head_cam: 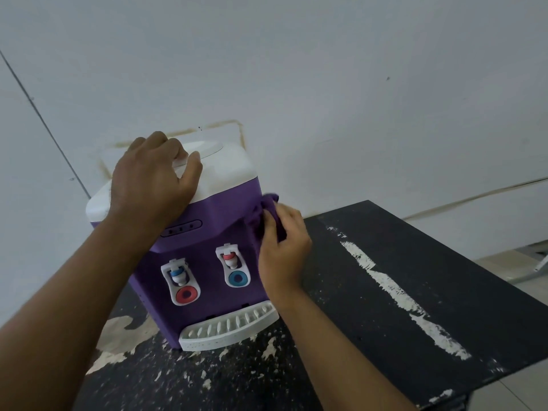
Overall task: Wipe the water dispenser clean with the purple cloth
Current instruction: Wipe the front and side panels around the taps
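Note:
A small purple water dispenser (207, 280) with a white top, two taps and a white drip tray stands on a black table. My left hand (154, 179) rests on the white top, fingers curled over the round lid edge, gripping it. My right hand (281, 247) presses the purple cloth (268, 210) against the dispenser's right side, near its upper corner. Most of the cloth is hidden under my fingers and blends with the purple body.
The black table (415, 292) has worn, peeling paint with pale patches and stretches to the right of the dispenser. A white wall (296, 69) stands close behind. A strip of tiled floor (510, 268) shows past the table's far right edge.

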Motion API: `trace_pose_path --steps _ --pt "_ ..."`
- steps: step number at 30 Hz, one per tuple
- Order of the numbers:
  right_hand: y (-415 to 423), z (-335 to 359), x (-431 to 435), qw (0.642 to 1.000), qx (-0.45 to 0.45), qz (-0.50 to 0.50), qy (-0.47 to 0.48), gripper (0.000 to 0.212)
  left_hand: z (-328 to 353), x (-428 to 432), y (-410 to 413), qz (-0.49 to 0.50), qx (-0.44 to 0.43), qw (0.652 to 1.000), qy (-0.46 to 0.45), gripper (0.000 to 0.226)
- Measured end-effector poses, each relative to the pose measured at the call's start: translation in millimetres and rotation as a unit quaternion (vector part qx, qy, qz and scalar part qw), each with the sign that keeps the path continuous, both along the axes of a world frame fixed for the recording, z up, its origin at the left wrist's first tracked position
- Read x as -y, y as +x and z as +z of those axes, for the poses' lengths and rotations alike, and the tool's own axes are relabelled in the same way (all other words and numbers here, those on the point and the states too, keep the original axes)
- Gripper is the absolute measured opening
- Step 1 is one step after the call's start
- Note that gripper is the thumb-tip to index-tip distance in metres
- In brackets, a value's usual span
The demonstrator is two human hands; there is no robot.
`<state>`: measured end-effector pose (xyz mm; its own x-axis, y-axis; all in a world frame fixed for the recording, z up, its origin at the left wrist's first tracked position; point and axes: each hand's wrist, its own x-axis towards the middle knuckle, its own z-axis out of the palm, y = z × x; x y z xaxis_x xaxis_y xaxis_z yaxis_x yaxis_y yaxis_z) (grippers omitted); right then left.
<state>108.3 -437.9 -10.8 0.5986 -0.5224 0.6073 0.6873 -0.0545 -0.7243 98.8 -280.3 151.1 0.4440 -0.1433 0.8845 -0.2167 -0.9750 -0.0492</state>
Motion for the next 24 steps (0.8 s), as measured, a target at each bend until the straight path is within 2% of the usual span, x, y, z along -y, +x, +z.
trace_pose_path --steps 2,4,10,12,17,19,21,24 --pt "4.8 19.3 2.5 0.999 0.042 -0.014 -0.029 0.026 1.3 -0.3 -1.1 -0.008 -0.009 1.0 0.005 0.036" --pt "13.1 32.7 5.7 0.999 0.035 -0.01 -0.023 0.024 3.1 -1.2 -2.2 -0.012 -0.018 1.0 0.012 0.037" --pt "21.3 -1.0 13.1 0.99 -0.122 0.063 0.006 0.023 9.9 -3.0 -1.3 -0.033 -0.054 0.998 0.002 0.028" --pt "13.6 -16.3 12.9 0.988 -0.138 0.065 0.006 0.022 9.8 -3.2 -1.3 -0.034 -0.055 0.998 0.0 0.027" --pt "5.8 5.2 5.9 1.0 0.011 -0.003 -0.029 0.022 9.5 -3.4 -0.9 -0.031 -0.056 0.998 0.002 0.029" --pt "13.9 23.2 5.6 0.998 0.037 -0.01 -0.04 0.023 9.7 -3.0 -1.2 -0.031 -0.057 0.998 0.003 0.031" --pt "23.8 31.6 9.0 1.0 0.006 0.013 -0.022 0.021 10.0 -3.0 -1.8 -0.03 -0.057 0.998 0.003 0.031" --pt "32.8 9.5 17.2 0.993 -0.092 0.071 -0.008 0.023 9.6 -2.0 -3.2 -0.027 -0.059 0.998 -0.001 0.034"
